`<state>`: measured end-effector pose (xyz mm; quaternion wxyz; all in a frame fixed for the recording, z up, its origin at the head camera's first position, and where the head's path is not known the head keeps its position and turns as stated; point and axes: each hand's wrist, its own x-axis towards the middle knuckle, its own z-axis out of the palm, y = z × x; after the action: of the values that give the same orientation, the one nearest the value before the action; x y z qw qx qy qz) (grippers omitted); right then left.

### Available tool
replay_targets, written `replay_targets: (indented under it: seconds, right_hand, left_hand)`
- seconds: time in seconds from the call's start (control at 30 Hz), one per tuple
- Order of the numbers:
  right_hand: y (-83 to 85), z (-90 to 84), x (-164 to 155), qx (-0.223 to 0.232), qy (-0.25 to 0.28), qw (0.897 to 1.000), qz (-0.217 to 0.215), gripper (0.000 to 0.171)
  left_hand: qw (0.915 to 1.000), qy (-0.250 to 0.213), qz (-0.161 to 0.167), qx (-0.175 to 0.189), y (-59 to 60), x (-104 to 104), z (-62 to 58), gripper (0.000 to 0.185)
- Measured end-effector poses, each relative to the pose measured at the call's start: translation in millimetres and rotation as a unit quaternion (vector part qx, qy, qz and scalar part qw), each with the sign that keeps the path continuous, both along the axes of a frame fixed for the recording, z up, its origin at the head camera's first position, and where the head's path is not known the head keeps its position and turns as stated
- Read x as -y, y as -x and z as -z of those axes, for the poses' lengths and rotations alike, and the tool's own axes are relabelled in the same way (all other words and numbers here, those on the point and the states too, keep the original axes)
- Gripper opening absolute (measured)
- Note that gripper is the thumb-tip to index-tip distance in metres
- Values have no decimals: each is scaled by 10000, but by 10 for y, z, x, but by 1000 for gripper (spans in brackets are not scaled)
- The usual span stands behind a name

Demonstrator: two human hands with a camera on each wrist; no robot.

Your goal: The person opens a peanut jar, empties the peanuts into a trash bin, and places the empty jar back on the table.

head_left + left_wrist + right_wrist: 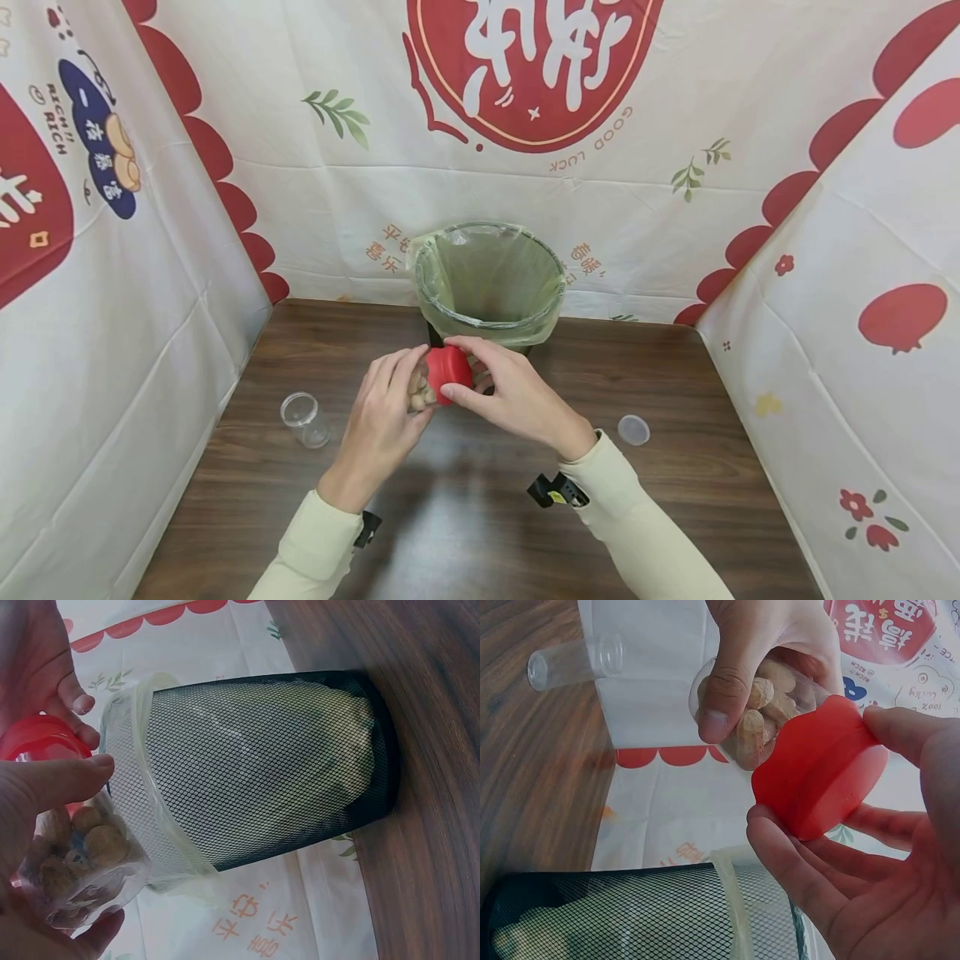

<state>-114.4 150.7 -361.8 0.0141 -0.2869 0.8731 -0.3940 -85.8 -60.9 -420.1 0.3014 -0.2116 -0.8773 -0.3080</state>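
White cloth printed with red scalloped borders, green leaf sprigs and orange and white characters walled in the work area [525, 196] on three sides, with a large red roundel high on the back panel. Below lay a dark brown wood-grain table [675, 517], its surface streaked along the grain and shining in the middle. At its back edge stood a black mesh bin [255, 772] with a pale yellow-green liner [487, 267] folded over its rim. A clear jar [311, 429] stood on the left side, and a small translucent disc [633, 430] lay on the right. Between them, raised above the table just in front of the bin, was a tilted clear container [742, 754] holding tan, rough-skinned, peanut-like pieces [750, 739]. Its glossy red lid [821, 769] was at the mouth, with a wavy, flared edge and a smooth round top; how firmly it was seated could not be told. The left hand [381, 423] gripped the container's body, thumb across its side, while the right hand [513, 396] held the lid between thumb and spread fingers.
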Motion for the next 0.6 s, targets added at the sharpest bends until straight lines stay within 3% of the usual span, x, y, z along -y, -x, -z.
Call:
replay_targets:
  seconds: [0.43,0.6]
  right_hand:
    - [9,27,-21,-42,117,9998,-158,63]
    - [10,35,-57,-158,123,9991,-365,64]
  left_hand:
    - [9993,-32,59,366,-11,-2,-37,77]
    - [9974,-127,242,667,-19,-1,-38,76]
